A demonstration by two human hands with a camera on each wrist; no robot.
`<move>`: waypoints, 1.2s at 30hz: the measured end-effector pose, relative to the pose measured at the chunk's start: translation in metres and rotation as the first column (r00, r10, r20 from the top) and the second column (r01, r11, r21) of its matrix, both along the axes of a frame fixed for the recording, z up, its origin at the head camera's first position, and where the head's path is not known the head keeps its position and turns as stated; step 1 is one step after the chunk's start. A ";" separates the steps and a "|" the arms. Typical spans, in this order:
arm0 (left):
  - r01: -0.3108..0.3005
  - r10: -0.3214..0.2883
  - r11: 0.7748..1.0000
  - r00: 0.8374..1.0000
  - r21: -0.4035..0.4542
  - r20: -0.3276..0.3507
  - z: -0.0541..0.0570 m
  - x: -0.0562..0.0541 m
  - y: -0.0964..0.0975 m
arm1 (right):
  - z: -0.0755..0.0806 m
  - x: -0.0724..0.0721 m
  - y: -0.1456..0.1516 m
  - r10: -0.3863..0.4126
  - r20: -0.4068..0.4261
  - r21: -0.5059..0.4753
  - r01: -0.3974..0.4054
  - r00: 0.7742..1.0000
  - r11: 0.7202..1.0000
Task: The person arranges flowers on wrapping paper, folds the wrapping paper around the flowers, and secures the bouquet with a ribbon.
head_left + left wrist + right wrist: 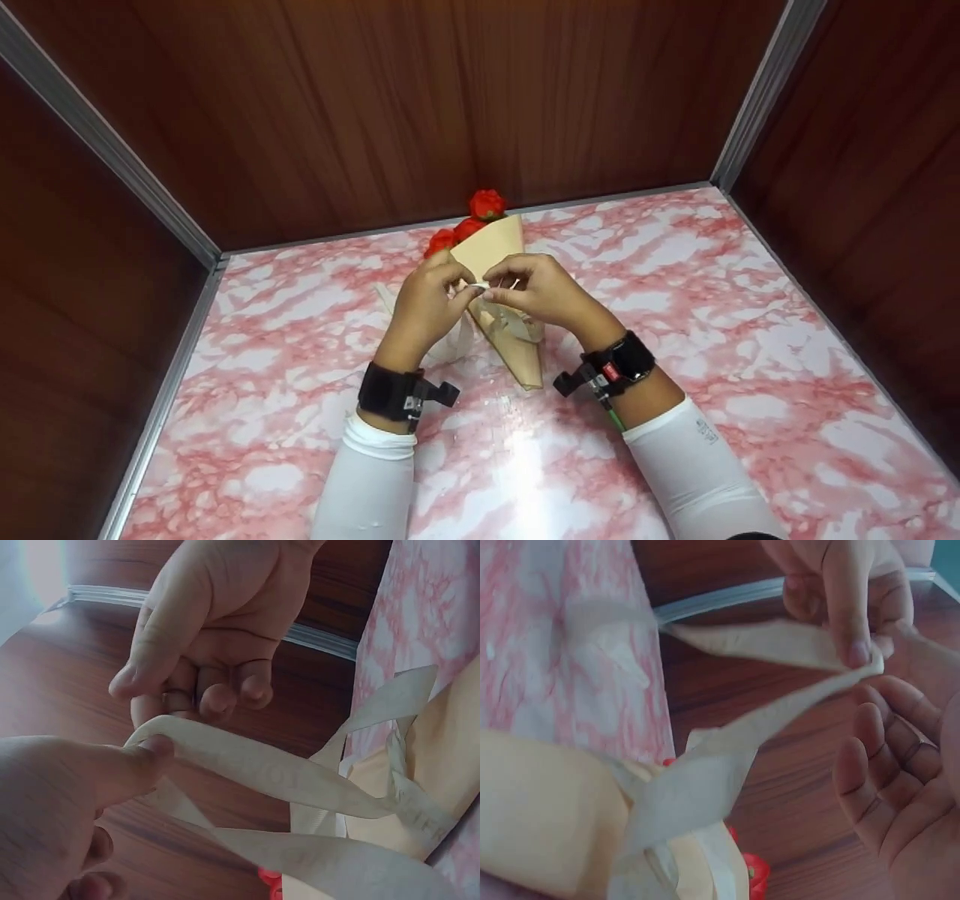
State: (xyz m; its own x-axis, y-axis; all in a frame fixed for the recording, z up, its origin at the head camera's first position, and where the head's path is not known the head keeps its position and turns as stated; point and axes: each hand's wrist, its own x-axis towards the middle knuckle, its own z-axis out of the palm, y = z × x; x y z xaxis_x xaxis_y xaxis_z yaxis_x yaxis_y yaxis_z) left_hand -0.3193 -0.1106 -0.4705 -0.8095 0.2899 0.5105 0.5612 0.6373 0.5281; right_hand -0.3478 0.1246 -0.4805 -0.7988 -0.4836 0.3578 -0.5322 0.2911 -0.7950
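Between both hands is a cream ribbon (277,772), folded into a loop. My left hand (431,296) pinches the loop's end between thumb and fingers. Close beside that end is my right hand (544,289), thumb and fingers apart; in the right wrist view its fingers (892,765) lie loosely bent beside the loop. Below the hands, a bouquet in tan wrapping paper (495,244) lies on the table, its narrow end toward me. Red flowers (487,204) show at its far end. The ribbon runs down to the wrapper, where another strip of it crosses the paper (547,817).
The table (285,450) has a pink and white marbled top. Dark wood panels (375,112) with metal edge strips (154,127) enclose it at the back and both sides. A loose ribbon tail (386,296) lies left of the bouquet.
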 end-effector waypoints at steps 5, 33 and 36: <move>0.075 -0.082 0.991 0.995 0.107 0.061 -0.002 -0.001 0.004 | 0.003 0.002 -0.001 0.008 0.053 -0.054 -0.005 0.999 0.999; 0.056 -0.022 0.934 0.995 -0.352 0.100 -0.047 -0.021 0.011 | 0.000 -0.006 0.009 -0.048 0.119 -0.149 0.066 0.992 0.987; 0.031 -0.004 0.920 0.998 -0.390 0.070 -0.051 -0.022 0.009 | 0.001 -0.005 0.009 -0.054 0.126 -0.159 0.074 0.991 0.985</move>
State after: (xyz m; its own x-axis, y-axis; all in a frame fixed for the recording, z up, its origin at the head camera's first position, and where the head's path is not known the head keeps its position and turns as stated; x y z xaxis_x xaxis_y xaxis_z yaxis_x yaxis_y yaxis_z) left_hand -0.3413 -0.1021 -0.5219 -0.8308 0.4694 0.2991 0.5462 0.7909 0.2758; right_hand -0.3531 0.1333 -0.4793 -0.8684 -0.3736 0.3262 -0.4136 0.1825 -0.8920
